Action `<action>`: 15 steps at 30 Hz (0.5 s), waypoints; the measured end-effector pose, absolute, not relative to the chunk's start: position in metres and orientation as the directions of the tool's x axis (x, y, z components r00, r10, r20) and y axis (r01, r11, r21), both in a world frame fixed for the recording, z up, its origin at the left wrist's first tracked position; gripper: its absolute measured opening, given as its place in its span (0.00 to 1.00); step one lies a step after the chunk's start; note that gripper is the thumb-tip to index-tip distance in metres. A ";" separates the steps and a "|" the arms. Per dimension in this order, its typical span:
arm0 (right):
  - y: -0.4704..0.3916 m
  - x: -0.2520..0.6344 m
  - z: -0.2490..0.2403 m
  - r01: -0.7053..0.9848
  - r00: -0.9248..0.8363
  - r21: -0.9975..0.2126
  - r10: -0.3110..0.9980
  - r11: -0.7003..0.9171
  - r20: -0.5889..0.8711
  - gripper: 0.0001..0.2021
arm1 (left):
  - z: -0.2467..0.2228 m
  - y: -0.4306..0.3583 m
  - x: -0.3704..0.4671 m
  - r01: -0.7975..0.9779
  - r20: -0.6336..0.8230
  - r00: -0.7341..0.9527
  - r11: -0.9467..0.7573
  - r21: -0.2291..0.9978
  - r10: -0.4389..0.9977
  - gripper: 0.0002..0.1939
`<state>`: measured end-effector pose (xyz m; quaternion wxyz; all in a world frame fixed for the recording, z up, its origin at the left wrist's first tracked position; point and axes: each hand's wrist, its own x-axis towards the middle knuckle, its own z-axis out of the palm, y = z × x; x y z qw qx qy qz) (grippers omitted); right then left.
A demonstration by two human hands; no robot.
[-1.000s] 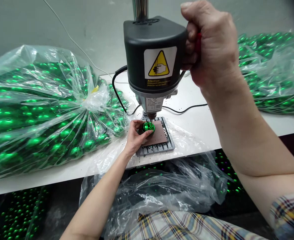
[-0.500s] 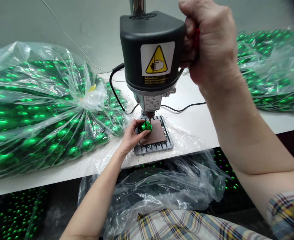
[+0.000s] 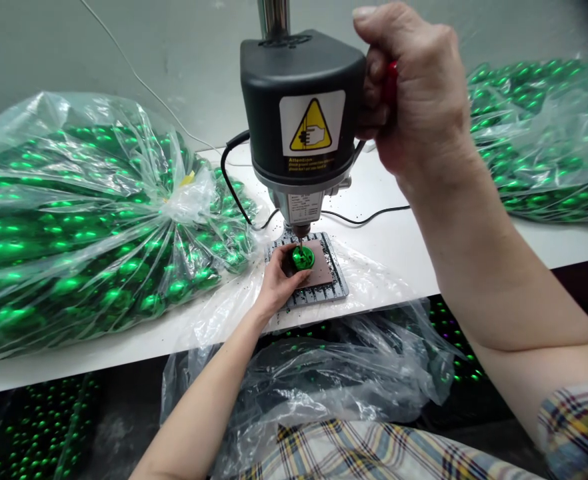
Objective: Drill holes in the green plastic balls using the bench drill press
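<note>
A shiny green ball (image 3: 304, 260) is gripped between the thumb and fingers of my left hand (image 3: 281, 277), on a brownish square pad (image 3: 321, 267). Under the pad lies the slotted metal base (image 3: 338, 285) of a bench drill, strewn with dark specks. The drill's black head (image 3: 301, 100), with a yellow warning label, hangs over the ball. Its thin bit (image 3: 301, 243) comes down to the ball's top; whether it has entered cannot be made out. My right hand (image 3: 414, 87), raised beside the head, is wrapped round a red-tipped lever handle (image 3: 391, 81).
A large clear bag of green balls (image 3: 74, 233) fills the left of the white table (image 3: 384, 247), and another bag (image 3: 549, 140) lies at the right. Crumpled clear plastic (image 3: 334, 380) hangs at the front edge. A black cable (image 3: 369, 217) runs behind the base.
My left hand has shifted the ball to the right, from beside the bit to directly beneath it. My right hand stays on the lever, with little movement.
</note>
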<state>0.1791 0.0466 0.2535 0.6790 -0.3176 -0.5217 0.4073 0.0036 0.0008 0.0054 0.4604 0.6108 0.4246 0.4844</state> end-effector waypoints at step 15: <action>0.043 0.172 0.254 -0.230 0.195 -0.851 0.880 0.471 0.434 0.26 | 0.007 0.000 0.008 0.245 0.293 0.158 -0.324 0.914 0.943 0.26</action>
